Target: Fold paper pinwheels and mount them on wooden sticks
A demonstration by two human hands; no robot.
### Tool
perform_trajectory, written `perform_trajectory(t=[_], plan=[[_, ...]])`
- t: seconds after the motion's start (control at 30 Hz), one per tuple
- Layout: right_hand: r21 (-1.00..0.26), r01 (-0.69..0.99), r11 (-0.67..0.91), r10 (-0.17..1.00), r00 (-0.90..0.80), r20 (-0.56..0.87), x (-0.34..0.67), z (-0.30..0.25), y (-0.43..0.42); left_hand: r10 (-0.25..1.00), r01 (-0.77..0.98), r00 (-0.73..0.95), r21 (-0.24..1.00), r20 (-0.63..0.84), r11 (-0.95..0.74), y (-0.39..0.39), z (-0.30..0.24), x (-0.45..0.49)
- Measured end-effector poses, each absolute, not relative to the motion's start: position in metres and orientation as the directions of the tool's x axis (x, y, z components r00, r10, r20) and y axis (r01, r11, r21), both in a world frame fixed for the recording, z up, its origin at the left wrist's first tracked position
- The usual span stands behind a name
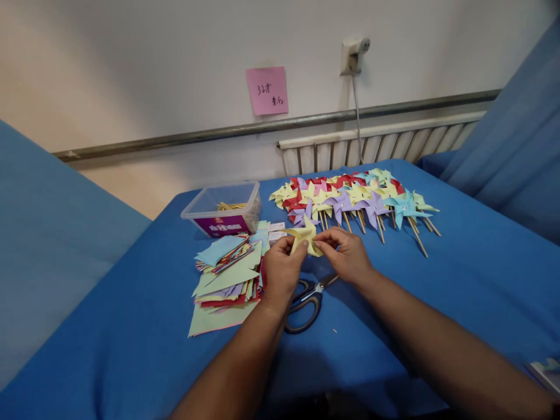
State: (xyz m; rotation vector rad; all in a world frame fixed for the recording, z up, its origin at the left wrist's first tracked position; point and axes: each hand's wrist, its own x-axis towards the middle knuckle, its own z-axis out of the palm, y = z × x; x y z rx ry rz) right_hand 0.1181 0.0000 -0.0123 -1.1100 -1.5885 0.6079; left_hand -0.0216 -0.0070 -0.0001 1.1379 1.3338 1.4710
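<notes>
Between both hands, above the blue table, is a yellow paper pinwheel (pixel 305 233) with its blades partly folded in. My left hand (pixel 283 263) pinches its left side, thumb on the front. My right hand (pixel 343 252) grips its right edge with thumb and forefinger; whether a pin or stick is there too I cannot make out. Below the hands lie scissors (pixel 311 297) with dark handles, their blade tips partly hidden by my right hand. Left of my left hand are stacks of coloured paper (pixel 227 274), some with cut slits.
A clear plastic tub (pixel 225 210) of thin sticks stands at the back left. Several finished pinwheels (pixel 345 201) on sticks lie in rows at the back right. Behind the table (pixel 464 309) are a wall, a rail (pixel 219 133) and a radiator (pixel 385 140). Blue curtains (pixel 520 134) hang at the sides.
</notes>
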Motion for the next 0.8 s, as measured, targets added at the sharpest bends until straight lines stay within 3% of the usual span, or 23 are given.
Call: perform_trajectory(t=[0.43,0.8], plan=[[-0.809,0.400,0.430,0.881,0.009,0.473,0.1177,-0.0106,-0.0035,0.963,0.035,-0.246,0.994,0.109,-0.103,-0.0081,0.0003,-0.0193],[-0.784,0.432,0.445,0.869,0.004,0.495,0.1186,-0.0079,-0.0068,0.977,-0.120,-0.212,0.991,0.029,-0.055,-0.0085,0.0018,-0.0177]])
